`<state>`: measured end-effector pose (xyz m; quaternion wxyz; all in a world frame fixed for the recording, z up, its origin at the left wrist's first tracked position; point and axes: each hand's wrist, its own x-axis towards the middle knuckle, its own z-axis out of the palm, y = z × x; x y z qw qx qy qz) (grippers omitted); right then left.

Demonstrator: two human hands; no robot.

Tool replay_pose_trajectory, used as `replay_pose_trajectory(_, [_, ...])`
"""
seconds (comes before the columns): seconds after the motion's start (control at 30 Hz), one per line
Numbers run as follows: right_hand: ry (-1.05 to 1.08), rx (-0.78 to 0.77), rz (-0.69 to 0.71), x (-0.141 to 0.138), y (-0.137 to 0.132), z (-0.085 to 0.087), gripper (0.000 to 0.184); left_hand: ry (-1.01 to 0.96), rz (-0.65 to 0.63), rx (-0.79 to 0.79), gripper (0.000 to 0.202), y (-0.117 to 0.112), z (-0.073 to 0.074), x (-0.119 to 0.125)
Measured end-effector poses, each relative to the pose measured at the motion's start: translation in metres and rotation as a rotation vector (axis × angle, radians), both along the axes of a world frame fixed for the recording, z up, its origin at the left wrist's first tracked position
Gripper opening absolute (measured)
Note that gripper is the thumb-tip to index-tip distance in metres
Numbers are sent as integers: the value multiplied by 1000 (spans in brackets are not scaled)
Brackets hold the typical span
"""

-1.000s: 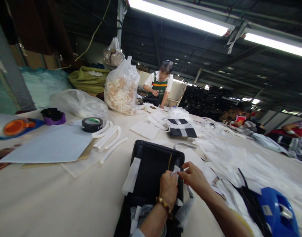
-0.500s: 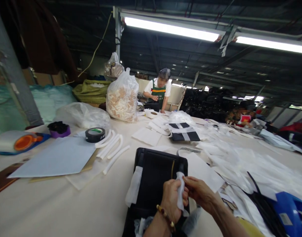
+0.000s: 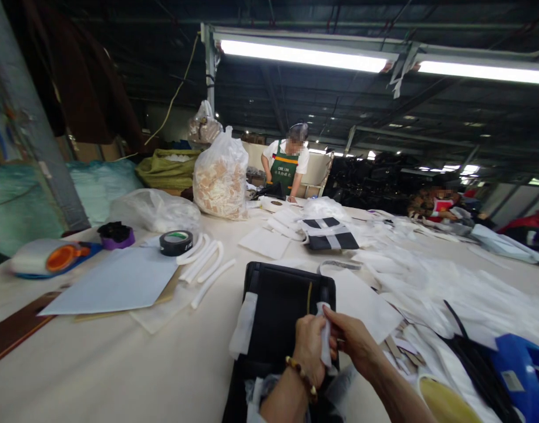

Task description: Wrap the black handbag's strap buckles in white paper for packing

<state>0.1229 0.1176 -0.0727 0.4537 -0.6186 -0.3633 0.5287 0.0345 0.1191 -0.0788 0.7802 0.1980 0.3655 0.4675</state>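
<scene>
A black bag-like piece with a short gold zip line lies open on the table before me. Along its right edge runs a strip of thin white wrapping. My left hand, with a beaded bracelet at the wrist, is closed around this wrapping. The thumb and fingers of my right hand pinch the same wrapping near its top; part of these fingers is hidden. A second white wrap covers the left edge of the black piece. Clear plastic shows beneath my left forearm.
Left lie a pale blue board, black tape, white foam strips and a clear tape roll. Behind stands a bag of scraps. Right are loose white sheets and a blue tool. A co-worker stands across the table.
My right hand has shifted slightly left and up along the wrapping, its thumb now lying over it. My left hand keeps its grip. The co-worker across the table has lowered an arm.
</scene>
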Motion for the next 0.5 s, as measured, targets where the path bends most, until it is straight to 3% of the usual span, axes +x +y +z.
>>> replay_pose_trajectory(0.23, [-7,-67,-200,-15,11,-9,30,-1,-97,-11,11,-2,-2,-9])
replay_pose_trajectory(0.4, [17,-38,-201,-14,5,-1,26,-48,-186,-43,32,-10,-1,-25])
replay_pose_trajectory(0.5, [35,-40,-195,-15,3,1,25,-103,-243,-78,30,-16,2,-32])
